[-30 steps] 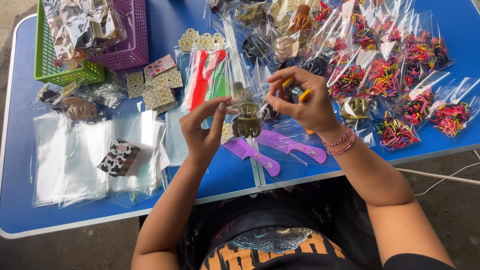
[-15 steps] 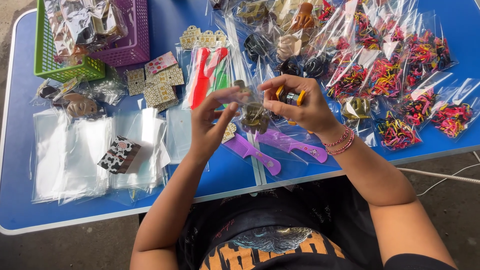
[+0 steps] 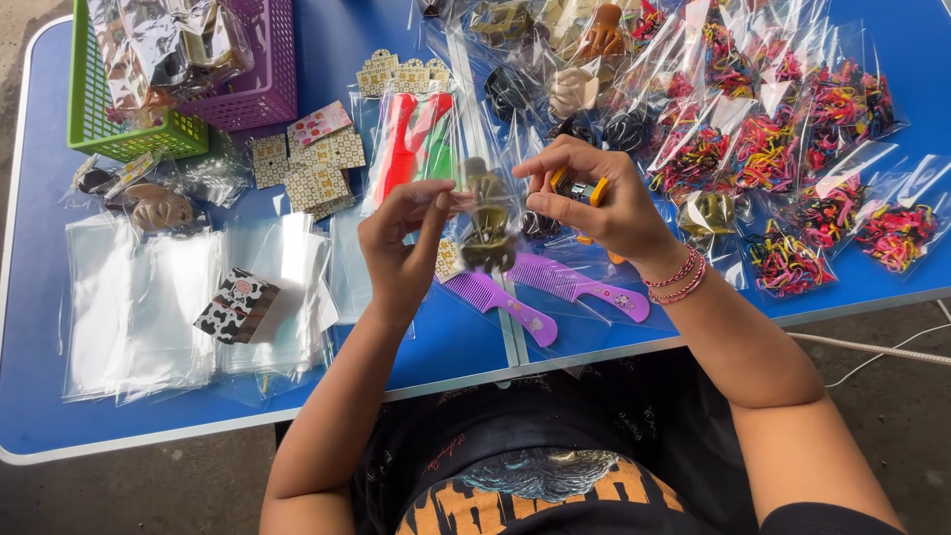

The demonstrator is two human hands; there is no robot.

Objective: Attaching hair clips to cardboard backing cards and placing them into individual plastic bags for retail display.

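— How do the arms sit?

— Both forearms rise from six o'clock over the blue table [image 3: 45,297]. The left hand [image 3: 401,248] pinches a clear bag [image 3: 483,213] with thumb and fingertips.

— And the clip?

— The olive hair clips [image 3: 487,233] hang in that bag at three o'clock of the left hand. The right hand [image 3: 604,203] grips the bag's other edge and a yellow stapler [image 3: 578,186], above the purple combs [image 3: 555,287].

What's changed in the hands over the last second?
The olive hair claw in its clear bag swung right, then back to hang between the hands. The left hand kept its pinch on the bag; the right hand kept the small yellow tool. The purple combs and blue table stayed put.
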